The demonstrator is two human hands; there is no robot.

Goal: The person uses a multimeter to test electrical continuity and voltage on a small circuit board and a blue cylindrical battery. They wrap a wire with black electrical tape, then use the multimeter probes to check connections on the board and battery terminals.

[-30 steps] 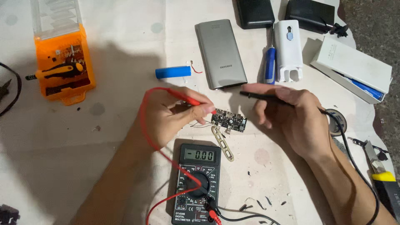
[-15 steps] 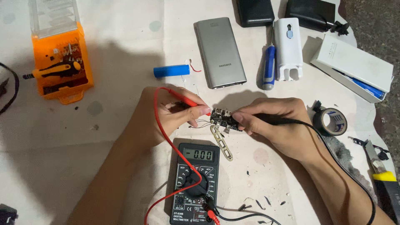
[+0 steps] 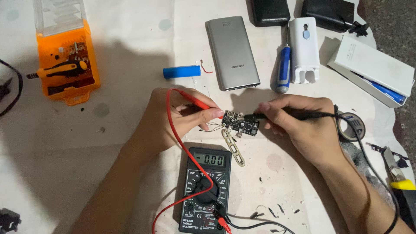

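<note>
A small black circuit board lies on the white table cover between my hands. My left hand grips a red test probe whose tip touches the board's left end. My right hand grips a black test probe with its tip on the board's right end. Below them sits a black digital multimeter with red and black leads plugged in. A pale perforated strip lies just under the board.
A blue cylindrical battery cell, a grey power bank, a blue-handled screwdriver and a white casing lie behind. An orange tool case stands far left. A tape roll and white box are at right.
My right hand brought the black probe in from the right and set its tip on the board. My left hand with the red probe stayed at the board's left end.
</note>
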